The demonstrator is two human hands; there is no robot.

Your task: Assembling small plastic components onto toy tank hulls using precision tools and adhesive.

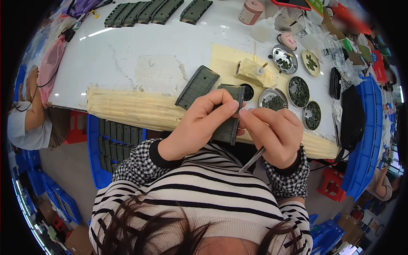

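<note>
We see a dark green ribbed plastic part (229,119) held upright above the near edge of the bench (127,51), in front of the chest. Our left hand (195,123) wraps it from the left, fingers (225,104) clamped around its upper edge. Our right hand (276,131) meets it from the right, fingertips pinched together against the part's side strip; the same hand carries slim metal tweezers (253,160), their tip pointing down toward the striped sweater. Whether a small piece sits between the right fingertips we cannot tell. Just behind the hands a second green ribbed part (197,86) lies tilted on the bench, beside a pad of yellowed tape (127,108) along the bench edge. To the right stand round metal dishes (298,91) of small dark pieces. More green parts (144,12) lie in a row at the far edge. A blue crate (95,165) holding more of them sits below the bench, left.
</note>
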